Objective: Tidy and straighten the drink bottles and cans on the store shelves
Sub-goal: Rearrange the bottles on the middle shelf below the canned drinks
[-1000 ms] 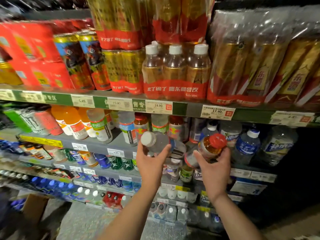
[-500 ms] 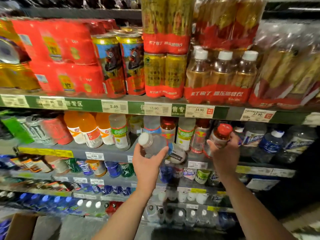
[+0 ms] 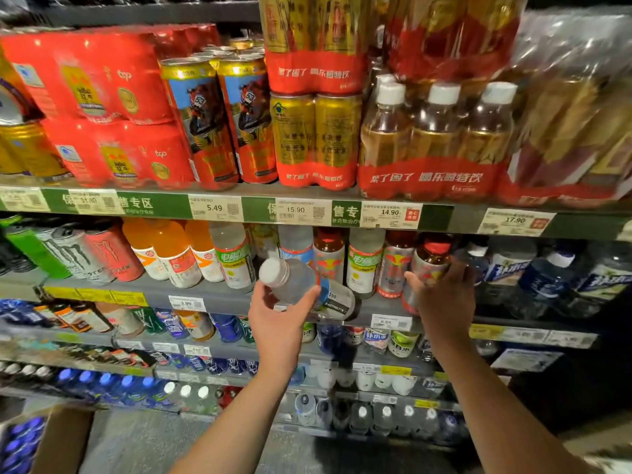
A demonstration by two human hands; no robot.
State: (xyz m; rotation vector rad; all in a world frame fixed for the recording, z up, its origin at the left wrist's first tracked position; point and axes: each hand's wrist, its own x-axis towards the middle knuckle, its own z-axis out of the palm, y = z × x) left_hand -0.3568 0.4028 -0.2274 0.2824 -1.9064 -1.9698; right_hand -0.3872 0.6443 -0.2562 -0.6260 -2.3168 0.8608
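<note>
My left hand [image 3: 278, 319] grips a clear bottle with a white cap and blue label [image 3: 301, 285], lying almost on its side in front of the second shelf [image 3: 222, 299], cap toward me. My right hand [image 3: 443, 299] holds a red-capped amber bottle [image 3: 429, 265], nearly upright at the shelf's front beside other red-capped bottles [image 3: 396, 265]. A row of white-labelled and orange bottles [image 3: 178, 254] stands to the left on the same shelf.
Above, the top shelf [image 3: 239, 208] carries red can packs [image 3: 102, 107], tall cans [image 3: 222, 121] and wrapped bottle packs [image 3: 434, 142]. Blue-capped water bottles [image 3: 540, 278] stand at the right. Lower shelves hold several small bottles. A cardboard box [image 3: 58, 439] sits on the floor at lower left.
My right hand has carried the red-capped bottle up and in to the second shelf and stood it nearly upright. My left hand keeps the clear bottle. The view shifted left and closer.
</note>
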